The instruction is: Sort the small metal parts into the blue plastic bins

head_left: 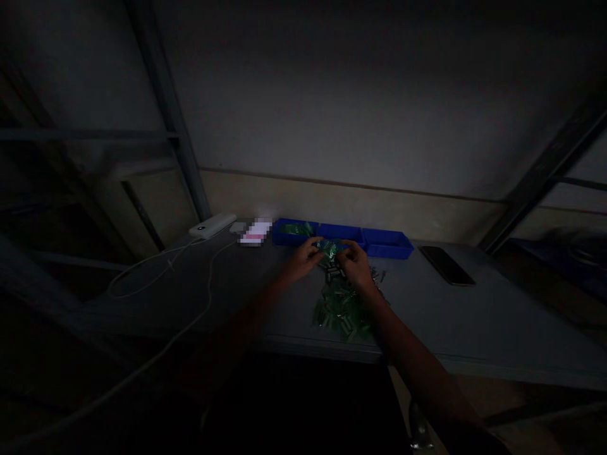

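Observation:
Both my hands meet in front of the blue bins, holding a small green plastic bag (329,248) between them. My left hand (303,258) pinches its left side, and my right hand (355,262) grips its right side. Just below the bag lie small dark and metallic pieces (334,273) on the grey table (265,303). Nearer to me is a pile of green packets (344,314) with metallic pieces showing. Several green packets (296,229) lie in the left blue bin (283,240). What the held bag contains is too dim to tell.
The middle bin (341,234) and right bin (389,245) stand in the same row. A dark phone (447,265) lies at the right. At the left are a bright, pixelated device (257,232), a white power strip (213,225) and pale cables (210,287). A wall stands behind.

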Demonstrator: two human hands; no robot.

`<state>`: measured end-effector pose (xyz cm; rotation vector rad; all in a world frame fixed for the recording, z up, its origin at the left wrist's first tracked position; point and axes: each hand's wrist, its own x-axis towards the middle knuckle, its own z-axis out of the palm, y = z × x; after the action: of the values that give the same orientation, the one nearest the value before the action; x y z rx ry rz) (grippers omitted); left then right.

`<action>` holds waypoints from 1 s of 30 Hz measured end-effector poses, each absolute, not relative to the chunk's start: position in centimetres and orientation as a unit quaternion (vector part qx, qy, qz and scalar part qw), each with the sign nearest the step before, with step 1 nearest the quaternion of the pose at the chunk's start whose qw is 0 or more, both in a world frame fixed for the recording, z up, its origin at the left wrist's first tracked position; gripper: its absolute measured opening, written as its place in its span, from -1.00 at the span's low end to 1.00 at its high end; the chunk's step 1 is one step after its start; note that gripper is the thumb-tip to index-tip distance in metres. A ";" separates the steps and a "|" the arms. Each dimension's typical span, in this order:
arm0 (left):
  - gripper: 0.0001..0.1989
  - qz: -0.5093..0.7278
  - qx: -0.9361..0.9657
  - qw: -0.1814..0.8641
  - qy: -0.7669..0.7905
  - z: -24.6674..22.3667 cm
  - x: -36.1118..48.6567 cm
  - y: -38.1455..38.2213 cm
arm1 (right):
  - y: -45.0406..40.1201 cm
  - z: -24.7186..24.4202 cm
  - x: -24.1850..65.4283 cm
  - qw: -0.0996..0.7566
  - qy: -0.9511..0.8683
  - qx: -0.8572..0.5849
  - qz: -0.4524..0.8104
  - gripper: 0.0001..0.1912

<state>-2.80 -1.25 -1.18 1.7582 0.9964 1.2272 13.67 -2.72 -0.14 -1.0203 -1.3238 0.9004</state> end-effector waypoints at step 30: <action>-0.86 0.485 0.723 0.270 0.412 0.2 -3.1 -1.3 | -3.0 0.3 14.1 0.554 -0.592 -0.465 0.358 -0.72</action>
<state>-3.10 -1.32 0.23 1.9471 1.1106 1.3059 14.11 -3.03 0.25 -1.0980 -1.3980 0.8450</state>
